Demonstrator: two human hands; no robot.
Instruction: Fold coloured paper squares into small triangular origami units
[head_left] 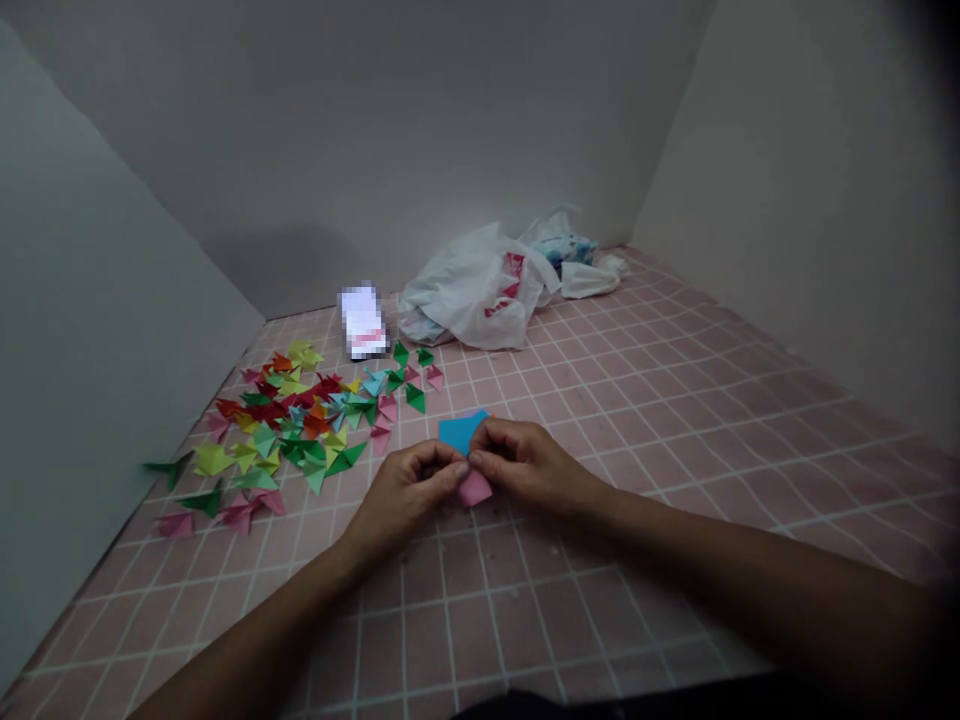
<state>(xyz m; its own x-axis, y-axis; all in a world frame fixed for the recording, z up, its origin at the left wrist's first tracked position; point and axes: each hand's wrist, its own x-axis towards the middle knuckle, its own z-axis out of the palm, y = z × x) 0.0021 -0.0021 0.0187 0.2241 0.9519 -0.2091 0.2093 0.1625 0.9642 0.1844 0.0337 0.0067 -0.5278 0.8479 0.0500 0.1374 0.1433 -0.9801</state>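
Note:
My left hand (420,480) and my right hand (529,460) meet over the pink checked surface, thumbs and forefingers pinched close together. Between them is a small piece of pink paper (475,489), its lower corner pointing toward me. Just beyond the fingertips shows a blue square of paper (459,432), partly covered by my right hand, with a sliver of orange at its far edge. Whether the blue paper touches my fingers I cannot tell. To the left lies a spread of folded paper cranes (300,410) in green, yellow, red, pink, orange and light blue.
A phone (364,320) with a lit, blurred screen stands at the back by the wall. Right of it lie a crumpled white plastic bag (480,285) with red print and another bag (566,250) with blue contents. Grey walls border the surface left, back and right.

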